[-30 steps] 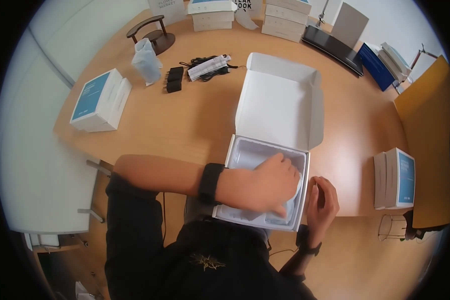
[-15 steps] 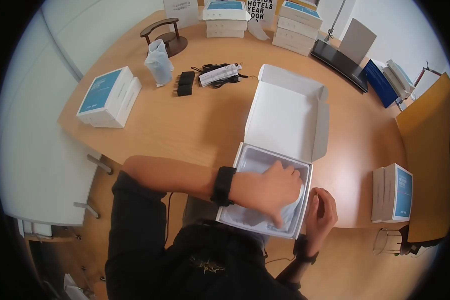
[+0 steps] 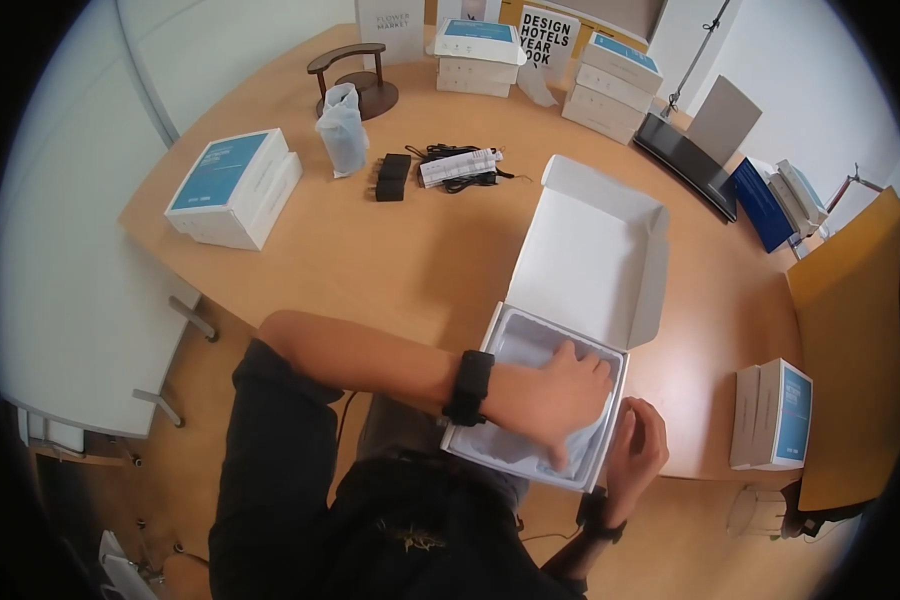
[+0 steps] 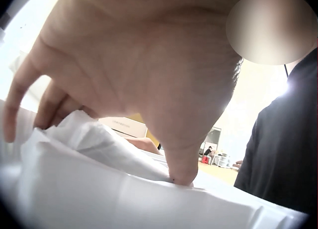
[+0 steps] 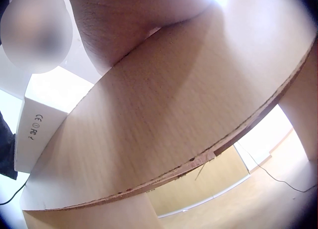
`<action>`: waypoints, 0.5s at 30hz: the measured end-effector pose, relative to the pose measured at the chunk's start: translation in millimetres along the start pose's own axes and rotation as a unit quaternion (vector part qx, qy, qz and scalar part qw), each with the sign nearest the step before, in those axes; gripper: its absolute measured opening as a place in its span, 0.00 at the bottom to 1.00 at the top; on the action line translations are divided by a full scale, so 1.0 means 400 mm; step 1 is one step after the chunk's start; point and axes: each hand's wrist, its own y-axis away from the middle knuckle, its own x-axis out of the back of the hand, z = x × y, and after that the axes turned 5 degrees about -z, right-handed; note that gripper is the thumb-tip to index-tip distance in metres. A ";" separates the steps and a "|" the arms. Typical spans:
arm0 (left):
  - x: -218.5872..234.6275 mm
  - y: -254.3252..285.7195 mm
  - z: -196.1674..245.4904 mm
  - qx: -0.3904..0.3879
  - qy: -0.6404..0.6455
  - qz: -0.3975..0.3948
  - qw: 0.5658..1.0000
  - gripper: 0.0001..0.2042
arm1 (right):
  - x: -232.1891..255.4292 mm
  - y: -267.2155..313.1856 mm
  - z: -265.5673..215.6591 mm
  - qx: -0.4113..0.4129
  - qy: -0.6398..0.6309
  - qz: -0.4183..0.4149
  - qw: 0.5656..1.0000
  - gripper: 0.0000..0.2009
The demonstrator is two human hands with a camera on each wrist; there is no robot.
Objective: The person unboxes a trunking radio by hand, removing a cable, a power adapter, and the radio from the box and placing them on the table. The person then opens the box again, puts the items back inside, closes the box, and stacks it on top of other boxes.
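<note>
A white box (image 3: 585, 270) with its lid folded back stands at the table's front edge. Inside lies a grey-white moulded tray (image 3: 525, 340). My left hand (image 3: 560, 400) reaches across into the tray's right part, over an item wrapped in thin plastic (image 3: 582, 440). In the left wrist view, spread fingers reach down at one end of the wrapping (image 4: 99, 139), and the thumb points down at the other. Most of the wrapped item is hidden under the palm. Beside the box's right wall, my right hand (image 3: 638, 450) rests with loosely bent fingers, holding nothing.
Stacked blue-and-white boxes (image 3: 235, 190) stand at the left, with more boxes (image 3: 775, 415) at the right edge. Further back are black adapters (image 3: 392, 178), bundled cables (image 3: 460, 168), a plastic-wrapped item (image 3: 341, 130), a wooden stand (image 3: 370, 95) and a dark laptop (image 3: 685, 165).
The head view has shifted, so the table and its things sit lower in it. My left hand stays in the box, its fingers a little more spread. The right hand keeps its place beside the box.
</note>
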 end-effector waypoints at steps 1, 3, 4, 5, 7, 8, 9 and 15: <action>0.003 0.000 -0.004 0.001 -0.001 0.000 1.000 0.42 | 0.000 0.000 0.000 -0.007 -0.006 -0.001 1.000 0.08; 0.011 -0.005 -0.014 -0.016 0.023 0.000 1.000 0.44 | 0.002 -0.002 -0.003 -0.013 -0.012 -0.004 1.000 0.08; 0.009 -0.011 -0.022 -0.016 0.024 0.000 1.000 0.44 | 0.003 -0.003 -0.005 -0.013 -0.012 -0.005 1.000 0.08; 0.002 -0.018 -0.032 -0.021 0.052 -0.006 0.998 0.45 | 0.003 -0.003 -0.006 -0.013 -0.012 -0.006 1.000 0.08; 0.004 -0.028 -0.041 -0.024 0.082 -0.010 0.996 0.46 | 0.001 0.002 -0.004 -0.022 -0.015 -0.005 1.000 0.08; 0.012 -0.032 -0.042 -0.027 0.097 -0.035 0.994 0.47 | 0.001 0.001 -0.004 -0.030 -0.018 -0.003 0.999 0.08; 0.019 -0.034 -0.042 -0.030 0.111 -0.061 0.991 0.48 | 0.000 -0.002 -0.007 -0.027 -0.017 -0.003 0.999 0.08; 0.052 -0.003 0.021 -0.024 0.027 0.028 0.999 0.51 | -0.003 0.000 -0.003 0.001 0.002 0.002 1.000 0.09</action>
